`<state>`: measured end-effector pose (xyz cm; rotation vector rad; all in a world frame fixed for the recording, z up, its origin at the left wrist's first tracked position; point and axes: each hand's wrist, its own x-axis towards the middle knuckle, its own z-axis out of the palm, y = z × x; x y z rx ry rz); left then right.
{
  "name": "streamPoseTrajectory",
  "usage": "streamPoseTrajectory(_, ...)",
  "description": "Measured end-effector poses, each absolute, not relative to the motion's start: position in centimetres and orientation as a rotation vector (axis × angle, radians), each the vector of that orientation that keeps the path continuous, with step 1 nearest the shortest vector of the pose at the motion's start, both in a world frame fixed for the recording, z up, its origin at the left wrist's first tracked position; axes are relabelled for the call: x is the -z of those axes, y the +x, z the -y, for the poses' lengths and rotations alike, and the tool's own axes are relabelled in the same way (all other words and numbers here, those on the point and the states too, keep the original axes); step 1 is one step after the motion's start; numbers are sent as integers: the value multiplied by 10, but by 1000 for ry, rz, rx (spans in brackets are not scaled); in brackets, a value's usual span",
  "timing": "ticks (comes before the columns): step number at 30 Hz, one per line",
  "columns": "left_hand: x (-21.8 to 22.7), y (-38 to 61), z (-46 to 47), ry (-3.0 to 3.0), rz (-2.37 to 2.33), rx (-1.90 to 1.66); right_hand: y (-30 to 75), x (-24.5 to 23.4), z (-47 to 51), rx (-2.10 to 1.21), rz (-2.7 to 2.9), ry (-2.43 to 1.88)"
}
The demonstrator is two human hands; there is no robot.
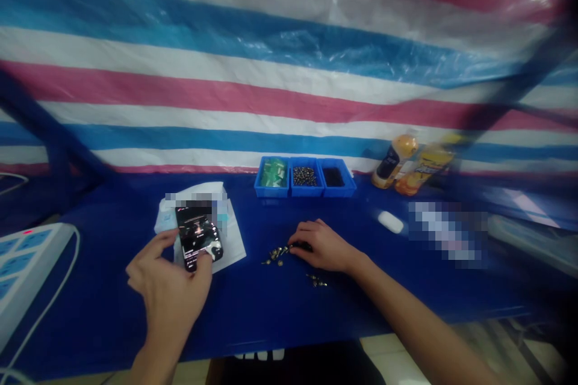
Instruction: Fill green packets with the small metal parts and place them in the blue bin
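**Loose fittings and a phone over a blue counter**

Our left hand (169,295) grips a black smartphone (198,234), its fingers (151,246) closed narrowly around the phone's lower edge, with the screen toward us. Our right hand (325,246) sits on the counter (253,319), its fingers (309,230) curled over a small dark piece at the end of a scatter of brass-and-black fittings (275,255); we cannot tell whether they pinch it. A second little cluster of fittings (316,280) lies nearby.

We judge that a careless sweep of the right wrist could scatter these loose pieces, and a loosened grip could drop the phone onto the white paper sheet (235,246) beneath it.

Beyond stand three blue parts bins (307,189), holding green packets, dark metal pieces and something black, then two orange-labelled bottles (427,168). A white power strip (31,258) sits at left, and a striped red, white and blue tarpaulin (289,42) hangs behind.
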<state>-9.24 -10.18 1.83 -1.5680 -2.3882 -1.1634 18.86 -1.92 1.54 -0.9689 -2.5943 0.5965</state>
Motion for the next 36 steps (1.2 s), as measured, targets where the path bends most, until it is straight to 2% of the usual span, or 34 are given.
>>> streamPoseTrajectory(10,-9,-89,104,-1531,2440,928,192,-16,13,-818,2191,-971)
streamPoseTrajectory(20,-6,-90,102,-1501,2452,894,200,-15,6,-1080,1847,-991)
streamPoseTrajectory(28,-9,-92,102,-1535,2424,844,201,-11,0,-998,1843,-1042)
streamPoseTrajectory(36,-6,-95,100,-1645,2305,803,204,-2,-7,-1110,1614,-1098)
